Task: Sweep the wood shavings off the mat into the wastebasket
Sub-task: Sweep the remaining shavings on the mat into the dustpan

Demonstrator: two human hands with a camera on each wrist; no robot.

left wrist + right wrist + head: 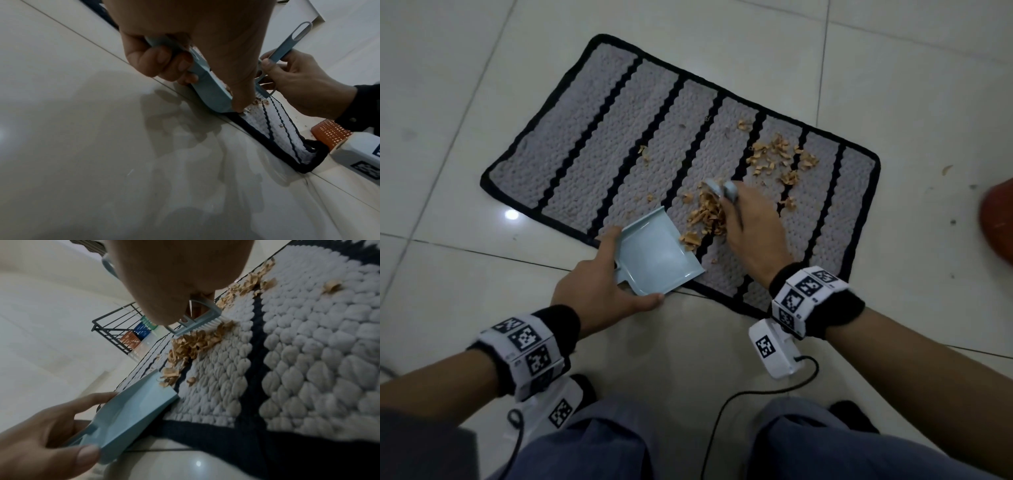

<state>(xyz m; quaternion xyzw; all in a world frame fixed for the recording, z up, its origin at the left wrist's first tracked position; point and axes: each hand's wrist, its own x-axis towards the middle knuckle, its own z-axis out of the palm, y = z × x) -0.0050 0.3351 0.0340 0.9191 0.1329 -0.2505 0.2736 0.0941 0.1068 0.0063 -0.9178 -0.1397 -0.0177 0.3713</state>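
A grey mat [619, 137] with black stripes lies on the tiled floor. Tan wood shavings [705, 216] are heaped near its front edge, with more shavings [780, 157] scattered farther right. My left hand [599, 284] grips a light blue dustpan [657, 253] whose lip rests on the mat beside the heap. My right hand [750, 226] grips a small light blue brush [193, 324]; its white bristles touch the heap. The orange wastebasket [996, 226] shows at the right edge and, as orange mesh, in the left wrist view as wastebasket [329, 131].
Pale floor tiles [465, 85] surround the mat. A few stray shavings [947, 168] lie on the floor near the wastebasket. A black wire rack [117, 331] with coloured boxes stands beyond the mat. A cable [739, 404] runs by my knees.
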